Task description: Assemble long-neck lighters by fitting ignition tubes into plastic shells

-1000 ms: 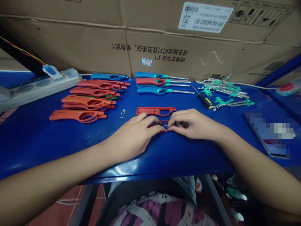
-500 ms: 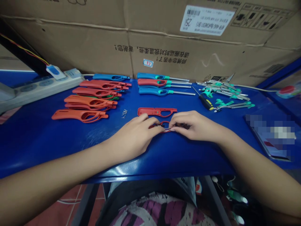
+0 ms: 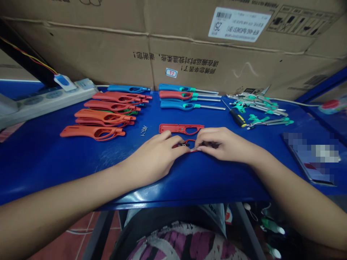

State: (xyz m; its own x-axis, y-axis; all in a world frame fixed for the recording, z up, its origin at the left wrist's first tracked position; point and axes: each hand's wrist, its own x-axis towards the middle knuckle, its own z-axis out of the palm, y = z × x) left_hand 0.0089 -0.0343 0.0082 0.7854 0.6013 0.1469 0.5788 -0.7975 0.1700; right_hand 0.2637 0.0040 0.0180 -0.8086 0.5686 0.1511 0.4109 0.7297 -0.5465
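Both hands work close together over a red lighter handle half (image 3: 192, 141) near the middle of the blue table. My left hand (image 3: 159, 153) is closed on its left end, fingertips pinching near small parts inside. With thumb and forefinger together, my right hand (image 3: 221, 144) grips the right end, where a thin, shiny piece shows between the hands. Most of this half is hidden by my fingers. Just beyond it lies another red handle half (image 3: 170, 128), its inner side up. Small screws (image 3: 143, 130) lie in a little heap to the left.
Red and orange lighter casings (image 3: 92, 131) lie in a row at left, by a power strip (image 3: 48, 101). Assembled lighters (image 3: 177, 104) lie at the back. A screwdriver (image 3: 238, 117), metal tubes with green parts (image 3: 257, 103) and a phone (image 3: 311, 159) are on the right.
Both hands stay in almost the same place on the red handle half. Between the fingertips, the thin shiny piece has shifted slightly; the other things have not moved.
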